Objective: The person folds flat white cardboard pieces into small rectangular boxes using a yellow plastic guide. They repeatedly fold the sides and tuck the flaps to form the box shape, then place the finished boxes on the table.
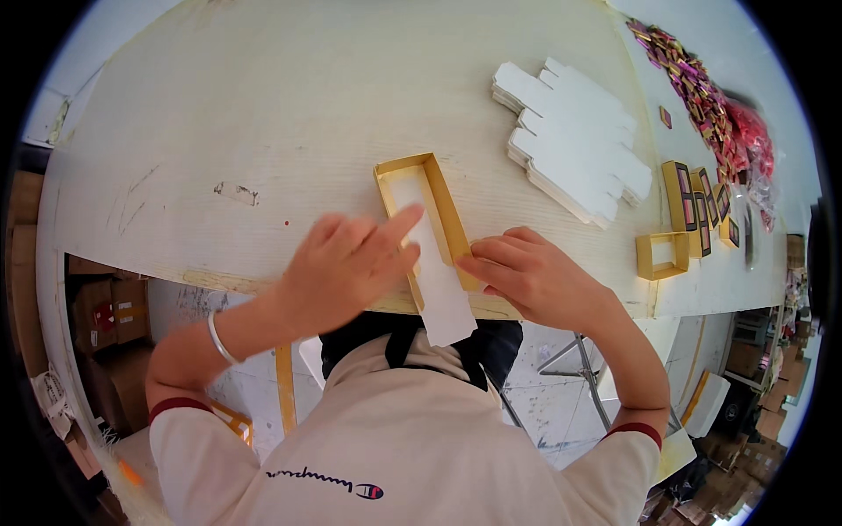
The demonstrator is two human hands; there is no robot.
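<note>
Gold box [448, 215], long axis from eleven-thirty to five-thirty o'clock, white panel [445, 307] pointing toward the latter; left fingers [396, 231] apart, right fingers [493, 252] clamped on box wall.

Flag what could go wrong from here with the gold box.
1. The white flap of the gold box juts past the table edge toward the lap; it could catch on clothing and bend.
2. The right hand is at the near right corner; uneven pressure there might crease the thin wall.
</note>
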